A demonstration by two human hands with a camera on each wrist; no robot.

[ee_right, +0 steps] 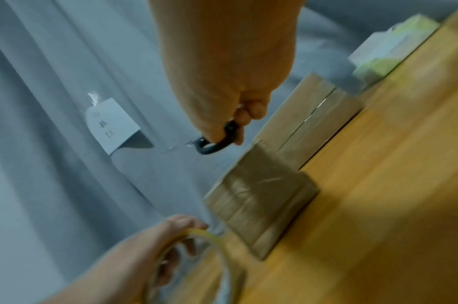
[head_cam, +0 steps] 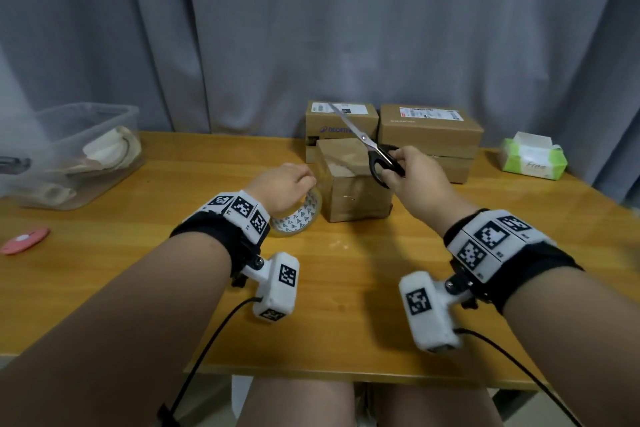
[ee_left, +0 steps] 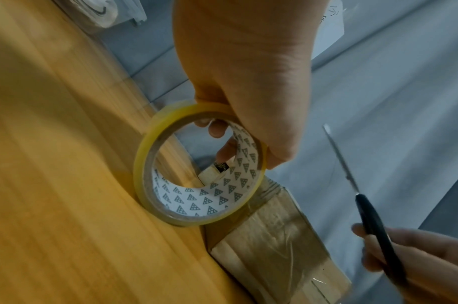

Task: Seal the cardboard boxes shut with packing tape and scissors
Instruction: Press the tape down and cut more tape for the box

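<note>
boxes [head_cam: 356,180]: 3 | tape roll [head_cam: 298,217]: 1, left hand [head_cam: 282,187] | scissors [head_cam: 369,146]: 1, right hand [head_cam: 414,177]

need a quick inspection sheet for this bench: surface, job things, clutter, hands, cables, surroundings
surface: wooden table, bare in front of the boxes
job's things: small box at centre, clear tape stretched from its top to the roll; two bigger boxes behind it by the curtain; tape roll beside the small box; scissors held above it, blades pointing up and away
clutter: plastic bin at left; pink object near left edge; tissue pack at right
grippers: left hand grips the roll; right hand holds the scissors' handles
cables: black wrist-camera cables hang off the near edge
surroundings: grey curtain with a paper note
</note>
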